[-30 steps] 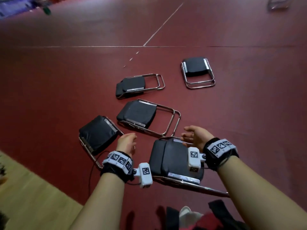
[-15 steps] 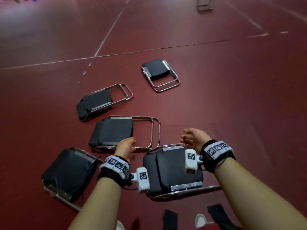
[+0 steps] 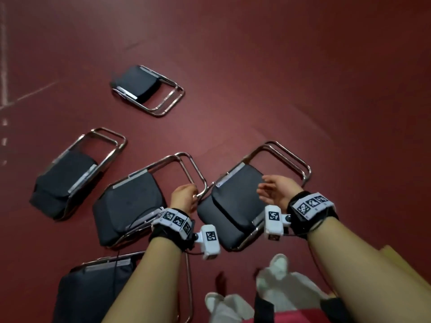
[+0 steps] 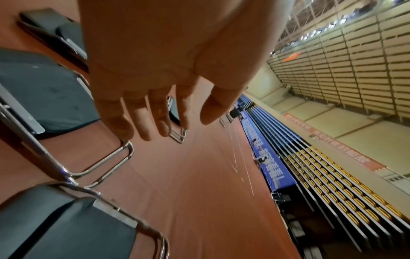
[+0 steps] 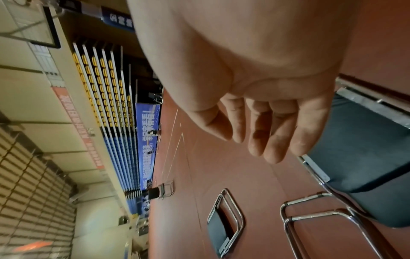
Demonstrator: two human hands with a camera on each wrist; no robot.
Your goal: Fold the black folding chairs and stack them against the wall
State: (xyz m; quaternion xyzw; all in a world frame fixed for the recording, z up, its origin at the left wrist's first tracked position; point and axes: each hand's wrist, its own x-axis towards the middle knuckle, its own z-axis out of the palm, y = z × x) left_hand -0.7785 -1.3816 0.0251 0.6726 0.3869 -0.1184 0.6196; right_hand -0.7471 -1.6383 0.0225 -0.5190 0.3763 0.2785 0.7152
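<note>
Five folded black chairs lie on the red floor (image 3: 303, 78): one (image 3: 247, 201) under the two hands (image 3: 277, 191), one (image 3: 128, 206) just left of it, one (image 3: 63, 180) further left, one (image 3: 142, 86) beyond them, and one (image 3: 93, 292) nearest, at lower left; two shoes (image 3: 278, 261) show below.

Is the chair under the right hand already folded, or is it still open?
Folded. The chair lies flat on the red floor, its black seat pressed against the chrome frame, the leg loops stacked together. The right hand hovers open above it.
</note>
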